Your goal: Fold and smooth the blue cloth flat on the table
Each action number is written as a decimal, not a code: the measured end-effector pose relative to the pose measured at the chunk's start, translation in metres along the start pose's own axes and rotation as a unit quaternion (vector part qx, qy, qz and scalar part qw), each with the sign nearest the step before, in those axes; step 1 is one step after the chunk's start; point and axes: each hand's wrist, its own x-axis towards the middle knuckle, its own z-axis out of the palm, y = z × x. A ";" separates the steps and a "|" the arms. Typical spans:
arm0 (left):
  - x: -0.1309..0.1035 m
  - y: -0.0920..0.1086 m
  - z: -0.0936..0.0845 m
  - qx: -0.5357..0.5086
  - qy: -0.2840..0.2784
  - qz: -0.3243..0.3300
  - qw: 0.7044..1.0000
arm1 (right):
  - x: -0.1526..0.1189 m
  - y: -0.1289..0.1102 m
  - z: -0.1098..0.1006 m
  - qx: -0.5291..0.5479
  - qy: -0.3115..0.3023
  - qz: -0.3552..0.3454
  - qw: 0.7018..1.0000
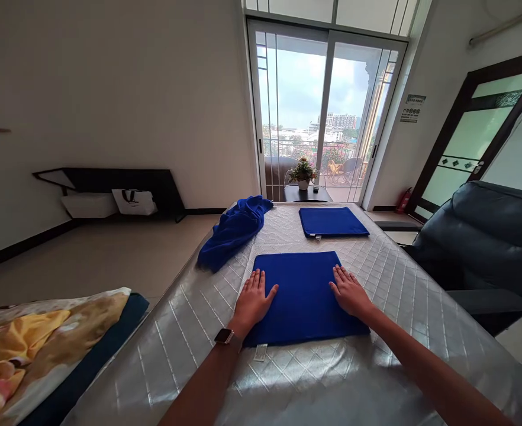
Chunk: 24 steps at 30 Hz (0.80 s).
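A blue folded cloth [303,302] lies flat in front of me, a white label showing at its near left edge. My left hand [254,299] rests on its left side, fingers stretched out and thumb apart. On the right side my right hand [348,290] presses down flat, fingers extended. Neither hand grips anything. Farther back sits a second blue folded cloth [332,222] with a small label on its near edge. To the far left a crumpled blue cloth [237,232] lies along the edge of the quilted silvery surface [185,331].
Patterned bedding [43,349] lies low at the left. A black armchair [487,242] stands close on the right. Beyond the far edge, a potted plant [303,171] stands on a small dark table [308,194] before glass sliding doors. A white bag [134,202] is by the left wall.
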 end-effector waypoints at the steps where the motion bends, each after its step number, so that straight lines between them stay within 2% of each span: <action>1: 0.000 0.000 0.001 0.000 0.003 0.000 1.000 | -0.004 0.000 0.002 0.007 -0.003 0.001 1.000; 8: 0.001 -0.002 0.002 0.006 0.001 0.004 1.000 | -0.014 0.000 0.017 0.039 0.002 0.017 0.999; 16: 0.004 -0.008 0.011 0.007 0.017 0.013 1.000 | -0.014 0.003 0.016 0.052 -0.008 0.019 0.998; 24: 0.003 -0.006 0.010 0.026 0.016 0.016 0.999 | -0.018 0.003 0.012 0.069 -0.014 0.014 0.997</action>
